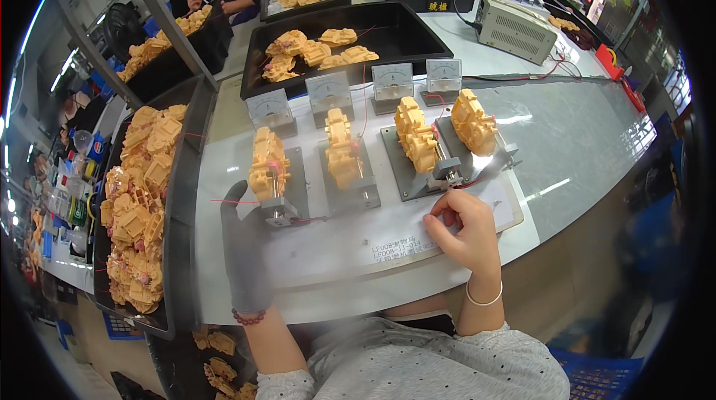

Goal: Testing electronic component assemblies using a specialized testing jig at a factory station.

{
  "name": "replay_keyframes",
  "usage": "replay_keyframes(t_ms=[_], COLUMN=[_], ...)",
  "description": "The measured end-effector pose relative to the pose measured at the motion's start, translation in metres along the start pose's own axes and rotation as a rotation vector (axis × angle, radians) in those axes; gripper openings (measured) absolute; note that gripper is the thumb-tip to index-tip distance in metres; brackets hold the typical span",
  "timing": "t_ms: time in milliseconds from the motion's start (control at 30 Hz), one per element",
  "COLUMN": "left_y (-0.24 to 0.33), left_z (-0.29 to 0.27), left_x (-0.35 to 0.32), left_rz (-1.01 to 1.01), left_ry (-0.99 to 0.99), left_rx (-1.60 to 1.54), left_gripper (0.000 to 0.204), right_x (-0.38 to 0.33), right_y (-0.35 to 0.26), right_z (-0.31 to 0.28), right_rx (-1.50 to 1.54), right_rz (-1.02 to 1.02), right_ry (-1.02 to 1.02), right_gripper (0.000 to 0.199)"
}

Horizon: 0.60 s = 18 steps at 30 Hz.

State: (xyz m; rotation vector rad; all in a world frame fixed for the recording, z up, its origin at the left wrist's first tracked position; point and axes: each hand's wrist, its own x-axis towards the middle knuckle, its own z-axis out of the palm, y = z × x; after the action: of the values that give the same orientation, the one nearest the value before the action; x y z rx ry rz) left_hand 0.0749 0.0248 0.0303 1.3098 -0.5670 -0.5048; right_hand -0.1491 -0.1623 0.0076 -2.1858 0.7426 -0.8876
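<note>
A black bin (181, 228) heaped with loose castings (138, 206) stands left. On the tabletop (211, 251), the gloved left hand (247, 258), grip unclear, nears the first of four mounted yellow parts (268, 165); the right hand's (470, 234) fingers curl below the third, any pinch indiscernible.

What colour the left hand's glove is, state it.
Dark grey; the glove shows best in the head view.

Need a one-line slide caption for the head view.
Gloved left hand and bare right hand before four yellow parts on stands, dial meters behind.
</note>
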Motion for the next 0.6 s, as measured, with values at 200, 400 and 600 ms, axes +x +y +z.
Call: replay_keyframes(t_ms=[200,400,600], left_y=[-0.003,-0.019,-0.005], left_z=[-0.003,-0.001,0.002], left_x=[0.001,-0.019,-0.039], left_rz=[-0.024,0.205,0.391], left_ry=[0.011,0.189,0.112], left_rx=[-0.032,0.232,0.98], left_gripper=[0.049,0.046,0.012], right_x=[0.0,0.0,0.001], right_y=[-0.001,0.0,0.001], right_z=[0.0,0.0,-0.002], right_rx=[0.027,0.023,0.014], right_rz=[0.016,0.013,-0.024], right_ry=[0.005,0.004,0.001], right_gripper=[0.016,0.016,0.014])
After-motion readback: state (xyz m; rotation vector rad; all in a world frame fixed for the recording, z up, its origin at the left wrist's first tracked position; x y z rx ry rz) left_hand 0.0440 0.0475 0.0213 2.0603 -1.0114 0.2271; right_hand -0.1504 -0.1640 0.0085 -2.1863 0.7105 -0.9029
